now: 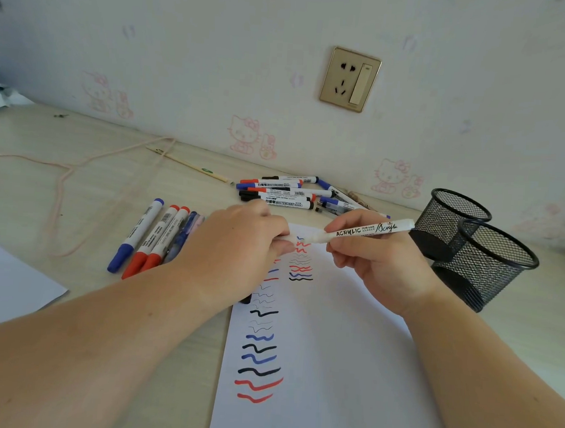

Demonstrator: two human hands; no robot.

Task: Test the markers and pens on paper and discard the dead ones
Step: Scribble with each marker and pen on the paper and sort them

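My right hand [374,265] grips a white acrylic marker [369,231] held level above the test paper [332,349]. My left hand [239,247] pinches the marker's left end, where a white cap sits between its fingertips. Red, blue and black squiggles run in two columns down the paper. A pile of whiteboard markers [282,194] lies beyond my hands near the wall. A row of blue and red markers [154,235] lies to the left of the paper, partly hidden by my left wrist.
Two black mesh pen cups [484,252] stand at the right, beside the paper. A pink cord [65,174] and a thin pencil [191,165] lie at the back left. Another white sheet [5,283] lies at the left edge. A wall socket [350,79] is on the wall.
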